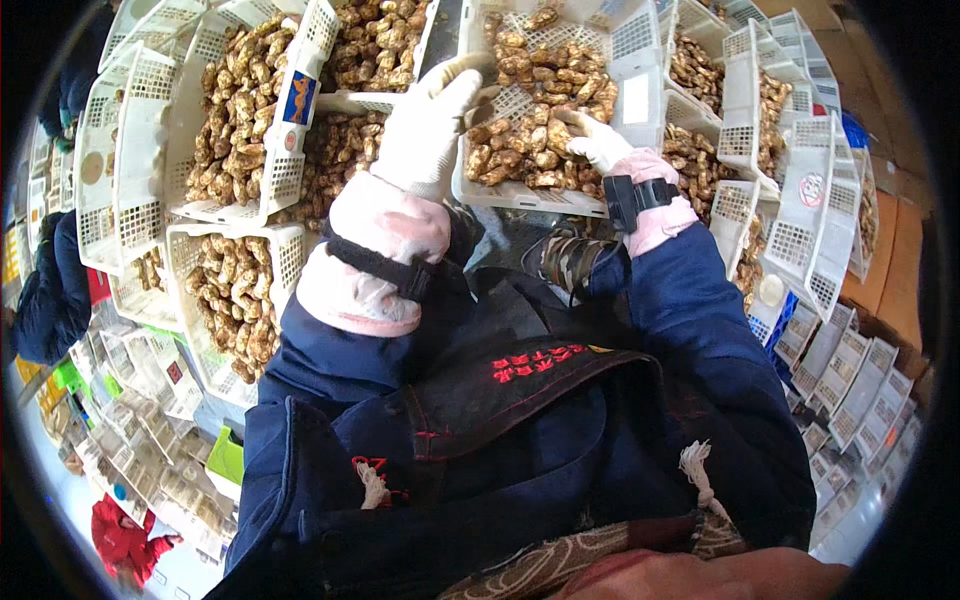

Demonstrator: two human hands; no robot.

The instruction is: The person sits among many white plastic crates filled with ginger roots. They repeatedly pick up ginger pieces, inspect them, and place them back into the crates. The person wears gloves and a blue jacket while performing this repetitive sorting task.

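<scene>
A white plastic crate (637, 90) with perforated walls stands before me. Lumpy brown-and-cream pieces of produce (536, 131), tubers or mushrooms, lie in it, and bare grid shows between them. Above the near right part of the crate, my right hand (598, 145), in a white glove with soiled fingertips, has its fingertips closed on one brown piece (559, 136). My left hand (431, 124), in a similar white glove, hovers by the crate's left wall. Its fingers are bent and blurred, so whether anything lies between them is unclear.
Filled white crates crowd both sides, among them a tilted one (289, 157) bearing a picture label and a lower one (180, 262) at left. Stacked crates (802, 202) rise at right. A camouflage shoe (574, 259) shows below the crate. A person in red (124, 536) is at lower left.
</scene>
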